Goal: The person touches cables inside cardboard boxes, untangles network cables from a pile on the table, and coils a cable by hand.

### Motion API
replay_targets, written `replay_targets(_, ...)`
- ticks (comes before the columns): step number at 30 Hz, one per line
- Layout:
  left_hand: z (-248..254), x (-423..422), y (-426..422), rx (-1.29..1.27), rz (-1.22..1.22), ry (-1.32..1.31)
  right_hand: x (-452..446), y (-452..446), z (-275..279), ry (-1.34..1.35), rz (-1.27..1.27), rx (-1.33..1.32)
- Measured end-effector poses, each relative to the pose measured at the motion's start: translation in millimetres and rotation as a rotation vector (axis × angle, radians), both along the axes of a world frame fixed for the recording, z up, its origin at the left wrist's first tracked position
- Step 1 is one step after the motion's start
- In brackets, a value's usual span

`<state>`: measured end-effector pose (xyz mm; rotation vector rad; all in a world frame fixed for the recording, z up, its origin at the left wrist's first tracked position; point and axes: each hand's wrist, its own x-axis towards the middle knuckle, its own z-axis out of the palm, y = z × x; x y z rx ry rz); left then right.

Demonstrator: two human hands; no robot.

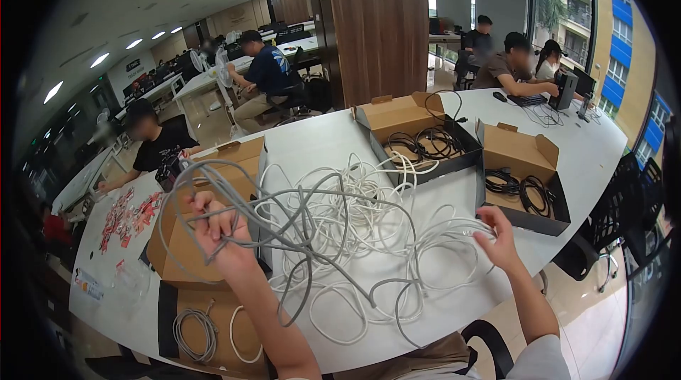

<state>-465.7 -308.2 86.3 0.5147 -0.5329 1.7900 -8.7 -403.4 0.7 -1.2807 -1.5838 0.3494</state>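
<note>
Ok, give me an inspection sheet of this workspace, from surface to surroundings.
Surface: white table, largely covered mid-table.
Job's things: gray cable and white cable loops, in hand; white cable tangle between the hands.
Clutter: red-and-white packets scattered at left; clear plastic bag nearby.
Grip: left hand closed around gray cable; right hand pinching white cable loops.
Cables: black cables in two open cardboard boxes; gray coil boxed lower left.
Surroundings: seated people; computer tower far right.

Single head-worn view, wide, dark-rimmed. Faces forward and down: left hand (227,239) and right hand (499,241) close, white table (316,136) beyond, wooden pillar (376,32) farther off.
</note>
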Motion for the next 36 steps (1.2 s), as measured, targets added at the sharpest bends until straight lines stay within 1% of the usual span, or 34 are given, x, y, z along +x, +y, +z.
replay_targets(1, 1.2, 3.8, -0.6, -0.028, -0.032, -0.014, -11.0, 0.2, 15.0, -0.179, 0.055, 0.037)
replay_targets(4, -5.2, 0.5, 5.5, -0.028, -0.085, -0.031, -36.4, 2.4, 38.9, -0.389, 0.015, 0.137)
replay_targets(5, -6.7, -0.7, 5.7, -0.025, -0.092, -0.042, -39.2, 5.0, 41.1, -0.387, 0.015, 0.143)
replay_targets(8, -8.5, -4.8, 3.7, -0.009, -0.118, -0.054, -48.3, 14.4, 50.6, -0.477, 0.141, 0.194)
replay_targets(9, -7.9, -5.0, 1.3, 0.003, -0.124, -0.049, -53.9, 15.7, 53.9, -0.509, 0.183, 0.148)
replay_targets(12, -6.1, -7.5, -1.8, 0.029, -0.127, -0.003, -44.3, 28.5, 11.2, -0.745, 0.251, -0.068)
replay_targets(14, -8.4, -18.4, 5.2, 0.035, -0.097, 0.058, -43.5, 31.8, 5.7, -0.791, 0.229, -0.150)
replay_targets(15, -3.5, -28.0, 9.7, -0.046, -0.039, 0.101, -45.3, 30.7, 5.7, -0.807, 0.221, -0.203)
replay_targets(16, 11.9, -33.7, 20.2, -0.124, 0.024, 0.142, -46.6, 29.8, 5.0, -0.826, 0.216, -0.252)
replay_targets(17, 28.2, -38.9, 30.5, -0.200, 0.087, 0.180, -45.6, 28.6, 1.6, -0.858, 0.224, -0.220)
replay_targets(19, 75.0, -49.9, 32.8, -0.102, -0.099, 0.078, -38.5, 25.0, -6.9, -0.920, 0.231, -0.147)
replay_targets(20, 102.6, -50.4, 25.5, -0.218, -0.003, 0.082, -33.2, 23.0, -9.0, -0.896, 0.259, -0.056)
replay_targets(21, 121.9, -67.8, 28.0, -0.208, -0.067, 0.157, -27.5, 19.0, -12.2, -0.867, 0.287, 0.033)
replay_targets(22, 136.8, -85.5, 32.9, -0.257, 0.004, 0.157, -21.4, 14.6, -13.3, -0.836, 0.315, 0.122)
replay_targets(24, 162.2, -112.1, 35.6, -0.351, 0.150, 0.152, -7.0, 4.6, -8.4, -0.730, 0.284, 0.277)
replay_targets(27, 190.0, -117.1, 18.3, -0.564, 0.579, 0.228, 7.0, -7.7, -2.5, -0.640, 0.173, 0.496)
replay_targets(28, 195.0, -119.9, 11.4, -0.589, 0.609, 0.210, 10.2, -12.4, -3.0, -0.619, 0.122, 0.565)
replay_targets(30, 198.8, -130.7, 2.8, -0.638, 0.660, 0.179, 15.8, -21.3, -6.8, -0.699, 0.099, 0.694)
replay_targets(31, 198.1, -157.3, 1.8, -0.571, 0.605, 0.239, 19.0, -25.9, -9.7, -0.738, 0.082, 0.755)
replay_targets(32, 199.7, -189.8, 7.2, -0.501, 0.606, 0.201, 23.0, -30.6, -12.6, -0.815, 0.082, 0.777)
replay_targets(34, 213.1, -237.2, 3.0, -0.525, 0.632, 0.125, 30.3, -38.3, -19.2, -0.970, 0.090, 0.816)
replay_targets(36, 226.9, -269.7, -10.7, -0.453, 0.663, 0.157, 36.1, -41.6, -26.9, -1.026, 0.076, 0.688)
